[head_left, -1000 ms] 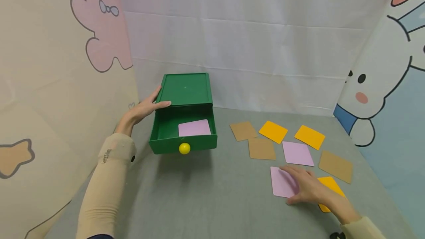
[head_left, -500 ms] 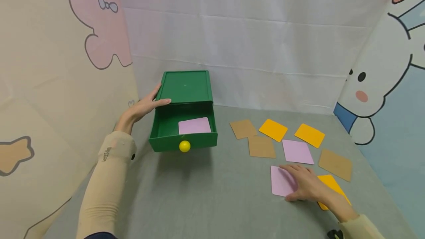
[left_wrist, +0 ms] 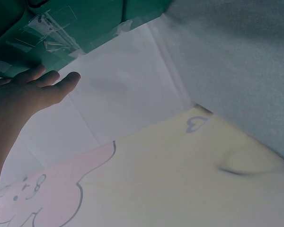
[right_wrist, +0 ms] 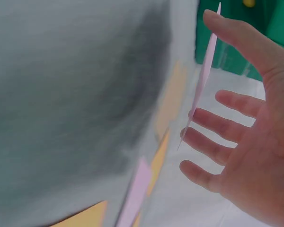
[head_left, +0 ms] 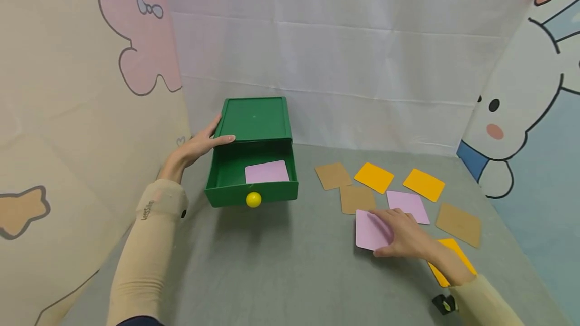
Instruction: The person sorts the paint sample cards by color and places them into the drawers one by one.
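Note:
A lilac card (head_left: 372,231) is held by its edges between the thumb and fingers of my right hand (head_left: 405,233), raised over the table with a shadow beneath. Edge-on, the same card (right_wrist: 205,73) spans thumb to fingertips in the right wrist view. My left hand (head_left: 197,147) rests against the left side of a green box (head_left: 254,118), its thumb lying across the top near the front edge. In the left wrist view its straight fingers touch the taped green wall. The box's drawer (head_left: 276,191), with a yellow knob (head_left: 254,199), is pulled out; another lilac card (head_left: 267,172) lies inside.
Right of the box, tan cards (head_left: 333,175) and orange-yellow cards (head_left: 374,177) lie scattered on the grey table (head_left: 317,275). One more lilac card (head_left: 410,205) lies just beyond my right hand. A white curtain (head_left: 335,64) stands behind, with printed cartoon panels on both sides.
My right hand has lifted the lilac card off the table and moved it left and away from me. The left hand and the box have stayed in place.

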The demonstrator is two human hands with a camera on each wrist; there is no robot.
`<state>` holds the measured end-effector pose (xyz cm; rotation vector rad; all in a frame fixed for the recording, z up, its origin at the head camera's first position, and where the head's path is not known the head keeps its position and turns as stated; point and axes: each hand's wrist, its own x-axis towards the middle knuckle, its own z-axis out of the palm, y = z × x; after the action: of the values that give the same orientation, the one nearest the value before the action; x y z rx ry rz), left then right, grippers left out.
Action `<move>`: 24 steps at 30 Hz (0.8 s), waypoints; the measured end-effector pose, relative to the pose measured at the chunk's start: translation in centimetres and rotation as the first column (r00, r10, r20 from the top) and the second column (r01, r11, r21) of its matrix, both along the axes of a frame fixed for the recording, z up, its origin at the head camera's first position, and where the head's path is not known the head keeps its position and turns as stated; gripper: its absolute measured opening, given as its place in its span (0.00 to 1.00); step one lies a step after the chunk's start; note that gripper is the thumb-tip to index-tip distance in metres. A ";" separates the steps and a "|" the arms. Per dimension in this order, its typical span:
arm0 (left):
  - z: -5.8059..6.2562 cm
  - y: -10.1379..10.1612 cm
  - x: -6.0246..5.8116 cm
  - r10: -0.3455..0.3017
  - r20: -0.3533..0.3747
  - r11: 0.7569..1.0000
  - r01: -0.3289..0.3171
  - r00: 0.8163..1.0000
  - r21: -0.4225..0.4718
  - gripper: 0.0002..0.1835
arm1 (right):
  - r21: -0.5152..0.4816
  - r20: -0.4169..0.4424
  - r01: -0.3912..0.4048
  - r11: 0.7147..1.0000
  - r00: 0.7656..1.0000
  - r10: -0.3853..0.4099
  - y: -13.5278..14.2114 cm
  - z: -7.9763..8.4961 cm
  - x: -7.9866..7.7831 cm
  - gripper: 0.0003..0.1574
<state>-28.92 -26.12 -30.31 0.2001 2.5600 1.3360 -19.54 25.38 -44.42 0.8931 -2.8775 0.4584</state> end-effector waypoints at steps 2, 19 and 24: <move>-0.1 -0.1 0.0 0.006 0.001 1.000 -0.006 1.000 -0.001 0.53 | -0.007 -0.013 -0.020 1.000 1.000 0.020 -0.7 0.7 -0.6 0.58; 0.1 0.2 -0.2 0.017 0.015 1.000 -0.017 1.000 0.004 0.53 | -0.079 0.084 -0.101 0.992 0.991 0.107 -5.5 6.2 -4.8 0.58; 0.0 0.2 -0.3 0.019 0.014 1.000 -0.019 1.000 0.008 0.53 | -0.119 0.050 -0.161 0.980 0.985 0.168 -6.5 7.5 -6.0 0.55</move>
<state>-29.25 -25.96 -30.31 0.1679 2.5510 1.3500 -25.51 18.87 -36.89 1.1205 -2.8077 0.6688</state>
